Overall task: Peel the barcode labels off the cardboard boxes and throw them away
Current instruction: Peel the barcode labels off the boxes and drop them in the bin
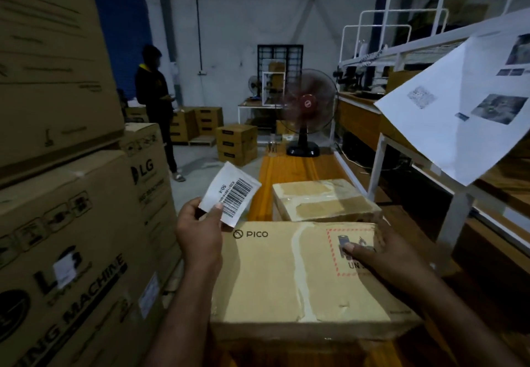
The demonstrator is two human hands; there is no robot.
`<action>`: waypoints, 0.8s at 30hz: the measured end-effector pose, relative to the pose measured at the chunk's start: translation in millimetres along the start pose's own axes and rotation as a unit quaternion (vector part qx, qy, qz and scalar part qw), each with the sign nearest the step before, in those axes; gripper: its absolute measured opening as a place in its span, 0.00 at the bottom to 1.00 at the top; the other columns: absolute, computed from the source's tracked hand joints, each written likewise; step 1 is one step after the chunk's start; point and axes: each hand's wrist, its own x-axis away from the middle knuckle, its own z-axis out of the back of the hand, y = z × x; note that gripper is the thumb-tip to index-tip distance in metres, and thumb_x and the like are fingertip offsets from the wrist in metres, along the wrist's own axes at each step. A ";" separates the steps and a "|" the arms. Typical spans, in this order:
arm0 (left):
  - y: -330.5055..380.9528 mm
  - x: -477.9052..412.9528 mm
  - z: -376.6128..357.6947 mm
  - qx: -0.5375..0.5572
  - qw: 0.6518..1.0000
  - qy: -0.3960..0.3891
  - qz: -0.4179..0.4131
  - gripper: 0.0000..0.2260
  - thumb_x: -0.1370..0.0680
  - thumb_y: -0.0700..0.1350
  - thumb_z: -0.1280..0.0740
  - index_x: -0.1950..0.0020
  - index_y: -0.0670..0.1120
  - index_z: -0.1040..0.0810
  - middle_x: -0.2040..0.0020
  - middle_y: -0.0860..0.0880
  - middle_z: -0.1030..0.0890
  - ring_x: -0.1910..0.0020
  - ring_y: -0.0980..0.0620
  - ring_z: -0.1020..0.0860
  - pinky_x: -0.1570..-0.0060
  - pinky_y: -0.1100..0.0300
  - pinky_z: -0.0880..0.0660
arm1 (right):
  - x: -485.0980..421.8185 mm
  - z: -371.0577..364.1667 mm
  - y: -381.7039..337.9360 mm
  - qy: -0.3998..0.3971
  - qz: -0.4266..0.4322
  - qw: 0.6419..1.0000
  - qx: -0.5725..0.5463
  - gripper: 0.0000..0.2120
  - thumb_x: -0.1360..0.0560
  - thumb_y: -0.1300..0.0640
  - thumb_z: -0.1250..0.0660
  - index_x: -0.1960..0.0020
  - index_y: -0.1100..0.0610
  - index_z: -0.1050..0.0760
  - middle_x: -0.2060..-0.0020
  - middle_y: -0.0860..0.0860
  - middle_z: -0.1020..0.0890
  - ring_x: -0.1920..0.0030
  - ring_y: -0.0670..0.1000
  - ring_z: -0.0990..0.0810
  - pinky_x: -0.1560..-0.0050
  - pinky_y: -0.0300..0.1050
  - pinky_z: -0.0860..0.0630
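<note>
At 9 o'clock, tall printed cartons (71, 223) stack into a brown wall close beside the left arm. The left hand (199, 231) is raised at 7 o'clock, thumb and fingers pinching the lower corner of a barcode label (231, 193). The white glossy slip stands tilted in open air, clear of every box. At 6 o'clock a flat, matt PICO box (286, 280) lies on the orange table (282, 171), a pale tape seam across its top. At 12 o'clock from it sits a smaller taped box (324, 200). The right hand (381, 252) lies on the PICO box's far right corner, thumb on a red-bordered print (334, 240). Its fingers are blurred, so I cannot tell whether they clasp. At 2 o'clock a white printed sheet (464, 102) overhangs a bench edge
</note>
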 end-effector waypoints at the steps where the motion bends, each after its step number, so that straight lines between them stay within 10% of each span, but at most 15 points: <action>1: 1.3 0.4 0.8 0.027 0.999 -0.010 0.027 0.08 0.24 0.34 0.30 0.48 0.44 0.23 0.53 0.44 0.17 0.58 0.48 0.17 0.65 0.57 0.20 | -1.3 1.2 0.4 0.002 0.005 1.000 -0.003 0.24 0.36 0.34 0.25 0.44 0.32 0.31 0.51 0.44 0.15 0.51 0.47 0.15 0.49 0.58 0.19; 7: 23.5 4.8 -11.6 0.081 0.995 -0.033 0.045 0.08 0.24 0.33 0.30 0.48 0.44 0.21 0.49 0.39 0.16 0.54 0.43 0.16 0.52 0.46 0.18 | -6.7 23.0 -27.4 0.072 0.039 0.995 -0.060 0.18 0.23 0.55 0.32 0.35 0.48 0.30 0.55 0.50 0.17 0.65 0.47 0.14 0.72 0.43 0.20; 17: 85.0 -22.6 -79.1 0.195 0.967 -0.164 -0.019 0.12 0.22 0.32 0.36 0.41 0.43 0.25 0.45 0.41 0.18 0.49 0.45 0.17 0.60 0.55 0.19 | -62.0 68.8 -50.7 0.228 0.133 0.961 -0.086 0.23 0.30 0.57 0.23 0.41 0.49 0.30 0.54 0.44 0.21 0.54 0.45 0.20 0.57 0.48 0.21; 24: 18.2 -56.2 -149.6 0.185 0.966 -0.168 0.071 0.08 0.22 0.30 0.35 0.46 0.41 0.24 0.48 0.41 0.18 0.49 0.41 0.19 0.52 0.49 0.19 | -145.6 50.7 2.7 0.289 0.123 0.946 -0.084 0.24 0.31 0.64 0.24 0.38 0.59 0.28 0.44 0.59 0.19 0.44 0.58 0.20 0.48 0.51 0.23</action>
